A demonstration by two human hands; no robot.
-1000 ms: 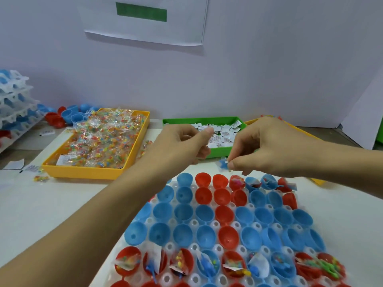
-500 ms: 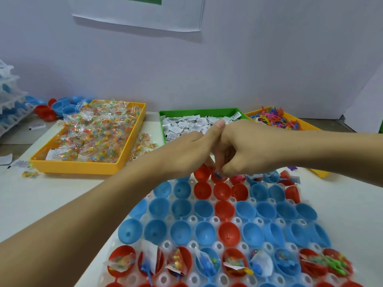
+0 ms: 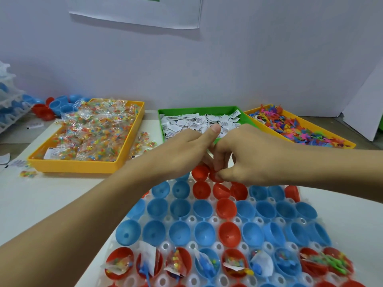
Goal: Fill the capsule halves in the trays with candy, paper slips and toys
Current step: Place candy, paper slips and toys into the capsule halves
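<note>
I see both hands meeting over the far row of the capsule tray [image 3: 192, 219] — right hand [image 3: 248, 156] fingers curled down at a red capsule half [image 3: 215, 177], contents hidden; left hand [image 3: 186, 154] touches it, grip unclear.

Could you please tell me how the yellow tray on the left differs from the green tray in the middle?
The yellow tray holds clear packets of colourful candy, while the green tray holds small white paper slips. The yellow tray looks longer than the green one. A few candy packets lie spilled on the table beside the yellow tray; the green tray's near edge is partly hidden behind the hands. Both are shallow rectangular plastic trays standing beyond the capsule tray.
</note>
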